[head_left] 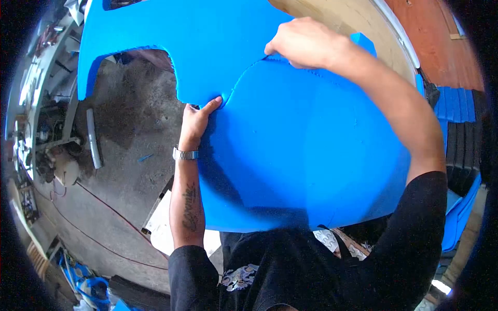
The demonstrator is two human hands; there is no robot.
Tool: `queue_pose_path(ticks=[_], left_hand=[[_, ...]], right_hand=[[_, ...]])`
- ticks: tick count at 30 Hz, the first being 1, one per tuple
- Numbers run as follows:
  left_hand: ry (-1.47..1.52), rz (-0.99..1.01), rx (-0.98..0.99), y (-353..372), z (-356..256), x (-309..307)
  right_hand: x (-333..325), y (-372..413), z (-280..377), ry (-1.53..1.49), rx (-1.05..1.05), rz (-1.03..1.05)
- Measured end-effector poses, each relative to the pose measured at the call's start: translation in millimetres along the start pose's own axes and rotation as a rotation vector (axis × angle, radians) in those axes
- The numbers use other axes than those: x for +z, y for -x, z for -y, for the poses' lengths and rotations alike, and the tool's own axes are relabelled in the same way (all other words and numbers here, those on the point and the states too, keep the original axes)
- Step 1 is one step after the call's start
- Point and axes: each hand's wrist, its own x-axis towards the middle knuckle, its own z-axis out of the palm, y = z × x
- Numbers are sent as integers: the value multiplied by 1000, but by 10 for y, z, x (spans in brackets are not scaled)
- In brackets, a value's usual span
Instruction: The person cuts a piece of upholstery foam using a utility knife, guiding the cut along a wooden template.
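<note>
A large blue foam sheet (pixel 290 145) spreads before me, its near edge against my black shirt. A curved, slightly ragged cut line runs across it from the left edge toward the upper right. My left hand (pixel 197 119) grips the sheet's left edge where the cut begins, thumb on top and the other fingers hidden underneath. Over the far end of the cut, my right hand (pixel 306 44) is closed, its fingertips at the line. Whatever it may hold is hidden by the hand. Beyond the cut, the foam (pixel 207 31) has a wide notch on its left side.
A tan board (pixel 337 15) lies under the foam at the upper right. Blue and black foam pieces (pixel 456 106) are stacked at the right. On the concrete floor (pixel 129 98) are a white tube (pixel 93 137) and a thin hose (pixel 104 199). Metal shelving (pixel 44 88) stands at left.
</note>
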Motion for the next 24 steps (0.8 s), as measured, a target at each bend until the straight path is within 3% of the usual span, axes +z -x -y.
queue_pose_path(ticks=[3, 9, 12, 16, 22, 24], left_hand=[[-13, -22, -2, 35, -15, 16], [-36, -53, 79, -15, 29, 28], [-26, -29, 33, -27, 66, -19], [-58, -60, 34, 40, -32, 33], [-105, -87, 127, 11, 44, 23], [-56, -51, 54, 42, -12, 24]], right_hand=[[-201, 197, 21, -71, 73, -31], [278, -221, 36, -38, 70, 54], [62, -90, -8, -25, 56, 117], [-133, 285, -107, -155, 94, -35], [353, -141, -14, -105, 183, 156], [369, -97, -50, -70, 113, 102]])
